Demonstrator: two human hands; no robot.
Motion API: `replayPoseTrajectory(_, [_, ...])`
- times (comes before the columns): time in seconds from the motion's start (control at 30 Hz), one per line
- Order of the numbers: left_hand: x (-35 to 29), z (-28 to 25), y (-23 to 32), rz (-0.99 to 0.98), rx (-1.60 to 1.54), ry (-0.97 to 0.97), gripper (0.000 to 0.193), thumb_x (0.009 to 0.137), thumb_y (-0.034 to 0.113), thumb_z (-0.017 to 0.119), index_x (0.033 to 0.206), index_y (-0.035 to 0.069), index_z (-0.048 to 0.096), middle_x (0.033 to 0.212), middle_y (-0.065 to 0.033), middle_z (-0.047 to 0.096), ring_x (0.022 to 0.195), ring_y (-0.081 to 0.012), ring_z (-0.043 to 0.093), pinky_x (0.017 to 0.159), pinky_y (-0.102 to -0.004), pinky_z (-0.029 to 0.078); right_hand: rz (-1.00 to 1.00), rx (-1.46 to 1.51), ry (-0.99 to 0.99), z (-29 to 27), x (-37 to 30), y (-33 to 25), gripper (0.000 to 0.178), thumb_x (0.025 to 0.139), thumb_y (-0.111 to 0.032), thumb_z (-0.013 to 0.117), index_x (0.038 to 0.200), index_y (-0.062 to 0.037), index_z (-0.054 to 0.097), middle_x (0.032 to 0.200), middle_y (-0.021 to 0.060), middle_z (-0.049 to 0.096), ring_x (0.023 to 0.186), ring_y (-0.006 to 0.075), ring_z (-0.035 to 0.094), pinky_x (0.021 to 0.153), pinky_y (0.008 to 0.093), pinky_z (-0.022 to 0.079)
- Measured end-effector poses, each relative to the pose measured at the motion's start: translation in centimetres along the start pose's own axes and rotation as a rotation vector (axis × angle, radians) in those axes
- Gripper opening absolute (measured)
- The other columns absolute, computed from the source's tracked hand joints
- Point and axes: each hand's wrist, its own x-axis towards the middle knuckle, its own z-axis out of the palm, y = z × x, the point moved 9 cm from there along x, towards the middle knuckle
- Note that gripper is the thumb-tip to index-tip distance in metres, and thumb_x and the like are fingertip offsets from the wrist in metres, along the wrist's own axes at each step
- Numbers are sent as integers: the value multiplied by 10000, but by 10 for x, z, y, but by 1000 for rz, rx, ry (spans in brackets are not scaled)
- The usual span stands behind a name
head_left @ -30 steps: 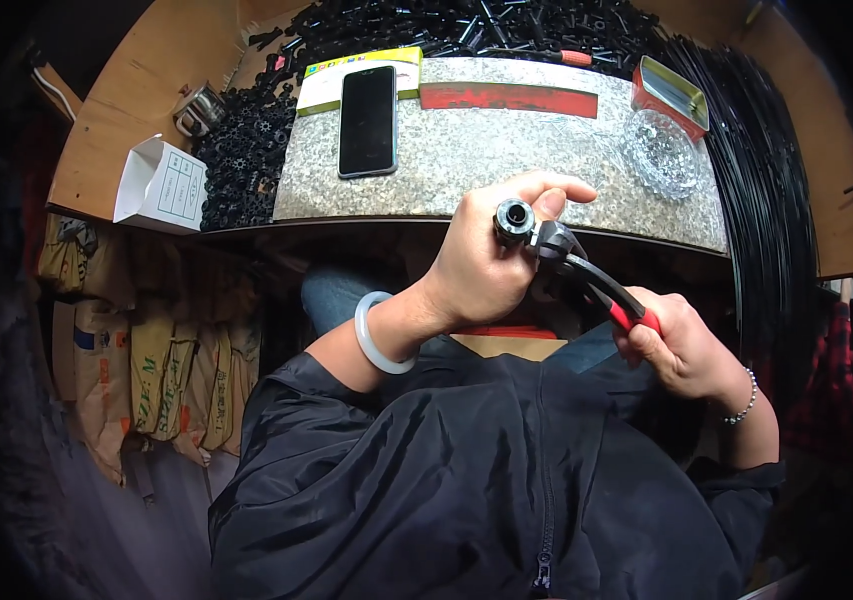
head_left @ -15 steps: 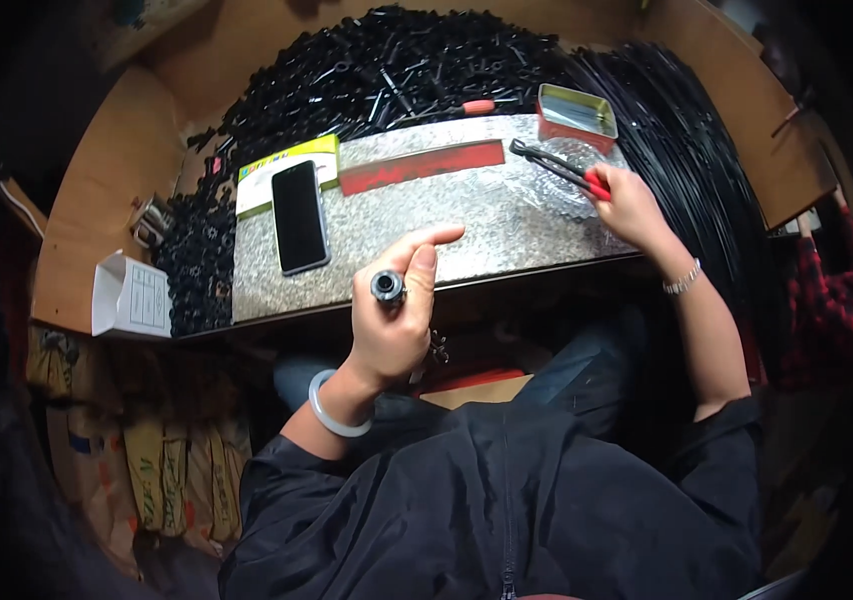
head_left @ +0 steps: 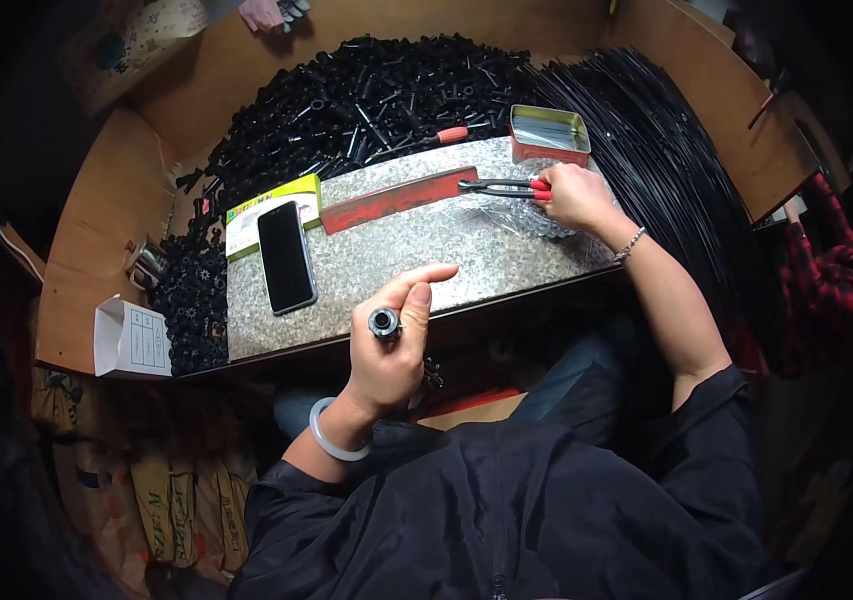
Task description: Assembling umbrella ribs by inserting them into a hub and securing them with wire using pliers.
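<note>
My left hand (head_left: 389, 345) is closed around a black tubular part (head_left: 384, 323), its ringed hollow end facing up and the index finger stretched to the right. Small metal pieces (head_left: 433, 373) show beside the palm, too dark to make out. In my right hand (head_left: 579, 197) are pincers (head_left: 500, 187) with red grips, held over the right side of the speckled board (head_left: 377, 262). Their jaws point left, at the right end of a long red bar (head_left: 397, 199); whether they touch it I cannot tell. Clear plastic wrap (head_left: 532, 215) lies beneath the pincers.
A phone (head_left: 287, 258) leans over a yellow-green box (head_left: 245, 225). Behind the board rises a heap of black parts (head_left: 347, 105), with a red-handled tool (head_left: 453, 134) at its edge. A tin (head_left: 551, 140) of thin rods, long black rods (head_left: 647, 140) and an opened white carton (head_left: 133, 338) surround the board.
My right hand has moved left with the pincers, whose jaws have swung toward the red bar's end. The whole view has shifted slightly. My left hand keeps its grip on the tubular part.
</note>
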Motion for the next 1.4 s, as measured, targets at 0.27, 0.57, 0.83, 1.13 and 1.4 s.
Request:
replayPoseTrajectory(0.27, [0,8,11,190,-29,-26,292,980,175,438,1096,-43,594,530,78,386,451,3,312,419,-176,245,-29,255,273,-42,-26,3,96,816,-166,622,822,-82,668,715,99,651,687,236,641,601,356,479])
replayPoseTrajectory(0.57, [-11,12,22,201,-90,12,218,930,91,486,1024,-47,626,885,-162,675,816,-177,660,711,-260,490,-942,601,700,-102,-156,-139,145,662,-141,711,762,-60,645,576,29,506,498,193,491,464,308,332])
replayPoseTrajectory(0.83, [-21,5,20,202,-79,47,205,928,92,492,989,-54,623,892,-157,673,829,-202,660,735,-274,487,-856,969,577,-79,-148,-135,162,690,-64,761,822,-39,670,578,35,530,494,169,471,478,295,338])
replayPoseTrajectory(1.13, [-22,7,30,271,-113,18,191,927,80,499,998,-47,624,862,-137,661,770,-157,630,689,-253,478,-854,959,772,-87,-167,-142,179,702,-23,749,858,-35,661,638,35,557,525,153,461,488,276,344])
replayPoseTrajectory(1.4, [-21,5,32,246,-141,-17,238,926,71,478,1121,-32,569,848,-92,649,733,-82,564,673,-234,468,-959,937,871,-86,-179,-151,179,718,-10,728,877,-25,646,586,16,484,502,149,447,478,277,325])
